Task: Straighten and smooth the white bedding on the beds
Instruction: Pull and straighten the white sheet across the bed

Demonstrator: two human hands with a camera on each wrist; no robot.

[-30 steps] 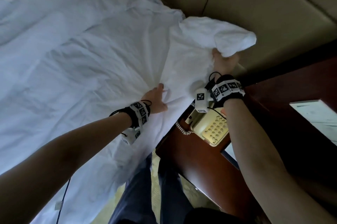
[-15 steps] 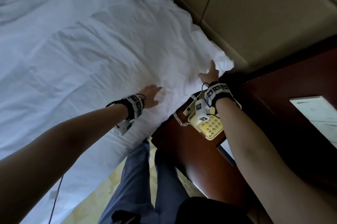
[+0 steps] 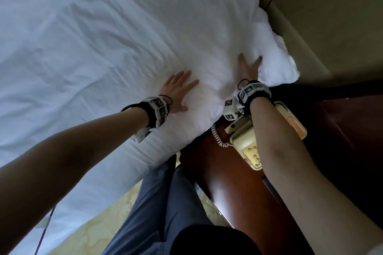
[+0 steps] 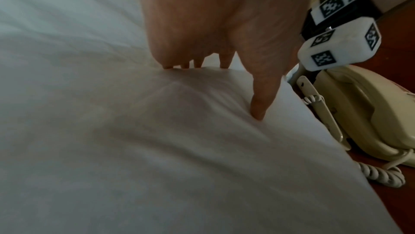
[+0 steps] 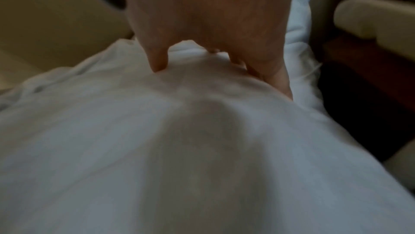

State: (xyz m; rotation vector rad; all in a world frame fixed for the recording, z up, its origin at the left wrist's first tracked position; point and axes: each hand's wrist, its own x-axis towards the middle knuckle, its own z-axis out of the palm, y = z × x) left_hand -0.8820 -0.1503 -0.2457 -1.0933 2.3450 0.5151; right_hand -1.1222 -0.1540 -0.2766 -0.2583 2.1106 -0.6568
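Observation:
White bedding [image 3: 116, 43] covers the bed, creased in shallow folds. Its corner [image 3: 275, 61] lies by the headboard at the right. My left hand [image 3: 178, 90] rests flat on the sheet near the bed's edge, fingers straight and spread. My right hand [image 3: 248, 66] presses flat on the corner area, fingers straight. In the left wrist view the left hand [image 4: 215, 46] touches the bedding [image 4: 157, 149] with fingertips and thumb. The right wrist view, blurred, has the right hand [image 5: 211, 39] pushing down into the bedding [image 5: 179, 149].
A padded beige headboard [image 3: 331, 16] runs along the right. A dark wooden nightstand [image 3: 238, 182] stands beside the bed with a cream telephone [image 3: 248, 138] and coiled cord under my right forearm. My legs and yellow patterned carpet [image 3: 99, 225] fill the gap below.
A second ago my right hand held the bedding corner lifted; it has laid the corner down and now presses flat on it. My left hand slid slightly along the sheet.

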